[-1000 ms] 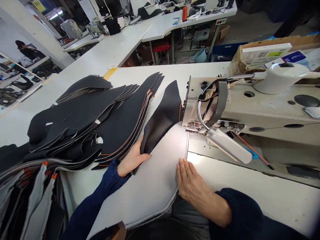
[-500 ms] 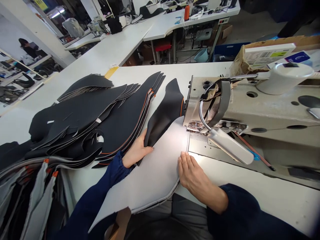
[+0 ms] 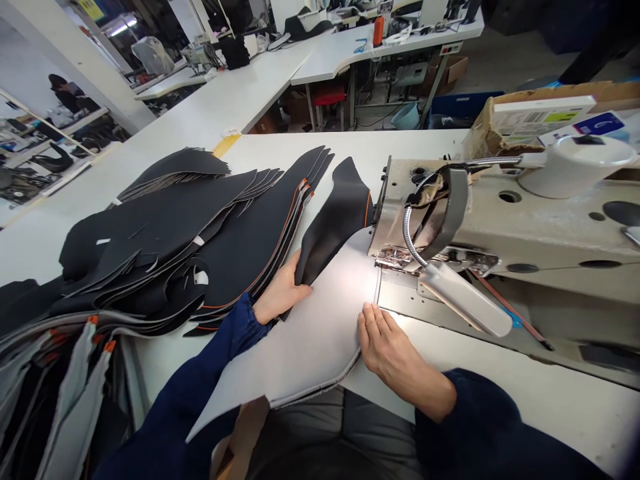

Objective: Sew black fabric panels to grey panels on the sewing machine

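Note:
A fabric panel with its pale grey backing (image 3: pixel 310 353) facing up lies across the table edge, its tail hanging toward my lap. Its right edge runs under the needle area (image 3: pixel 393 257) of the sewing machine (image 3: pixel 540 223). My left hand (image 3: pixel 281 293) is closed on the panel's left side, thumb on top, where a black section with orange edging (image 3: pixel 336 217) turns up. Flat on the right edge, just in front of the needle area, rests my right hand (image 3: pixel 393 350), fingers side by side and its thumb hidden. A lit lamp (image 3: pixel 467 299) shines on the seam.
Stacks of black panels (image 3: pixel 240 240) cover the table on the left, and grey-backed pieces (image 3: pixel 75 387) hang at the front left. A thread cone (image 3: pixel 575 167) and a cardboard box (image 3: pixel 485 127) stand behind the machine. Far left, a person (image 3: pixel 70 93) sits.
The panel has advanced slightly toward the machine, and its hanging tail has moved up a little. My left hand has shifted slightly up and right; my right hand stays nearly in place.

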`<state>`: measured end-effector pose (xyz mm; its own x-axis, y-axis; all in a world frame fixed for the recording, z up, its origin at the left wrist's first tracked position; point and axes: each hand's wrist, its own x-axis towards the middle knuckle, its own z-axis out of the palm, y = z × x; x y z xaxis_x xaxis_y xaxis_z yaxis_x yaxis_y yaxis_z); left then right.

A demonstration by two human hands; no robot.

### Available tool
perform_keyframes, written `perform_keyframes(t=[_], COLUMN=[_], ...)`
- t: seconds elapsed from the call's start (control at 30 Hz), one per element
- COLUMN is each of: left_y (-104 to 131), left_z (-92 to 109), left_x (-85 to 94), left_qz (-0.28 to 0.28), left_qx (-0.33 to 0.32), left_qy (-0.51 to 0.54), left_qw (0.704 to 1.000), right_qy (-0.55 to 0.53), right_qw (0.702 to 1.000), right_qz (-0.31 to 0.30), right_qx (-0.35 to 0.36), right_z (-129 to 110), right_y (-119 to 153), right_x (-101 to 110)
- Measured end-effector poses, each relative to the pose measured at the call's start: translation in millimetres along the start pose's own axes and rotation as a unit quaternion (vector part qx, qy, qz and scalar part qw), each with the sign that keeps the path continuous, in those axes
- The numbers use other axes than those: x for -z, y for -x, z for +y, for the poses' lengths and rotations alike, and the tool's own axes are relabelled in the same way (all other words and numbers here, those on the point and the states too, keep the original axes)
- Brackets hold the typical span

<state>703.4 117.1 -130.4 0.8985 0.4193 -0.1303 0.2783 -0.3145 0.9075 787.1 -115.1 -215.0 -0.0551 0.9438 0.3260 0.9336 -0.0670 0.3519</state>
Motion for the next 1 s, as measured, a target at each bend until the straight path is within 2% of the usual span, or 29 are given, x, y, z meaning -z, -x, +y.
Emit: perform_keyframes(t=[0.2, 0.47, 0.77, 1.0], left_y=[-9, -14, -21, -24], left_z=[-5, 1, -2, 5], left_x=[1.6, 2.5, -0.3, -4.2], left_qz=[0.009, 0.012, 0.026, 0.032], left_qx=[-0.030, -0.036, -0.055, -0.063], left_qy=[-0.030, -0.061, -0.076, -0.074], left_qw=[0.999, 0.997, 0.995, 0.995], right_qy=[0.022, 0.015, 0.012, 0.014], right_qw=[1.000, 1.000, 1.000, 1.000], right_qz=[0.003, -0.006, -0.011, -0.002], right_qx=[0.001, -0.013, -0.021, -0.023], right_z=[4, 9, 6, 10], right_y=[-2, -5, -5, -7], right_x=[-7, -14, -12, -7])
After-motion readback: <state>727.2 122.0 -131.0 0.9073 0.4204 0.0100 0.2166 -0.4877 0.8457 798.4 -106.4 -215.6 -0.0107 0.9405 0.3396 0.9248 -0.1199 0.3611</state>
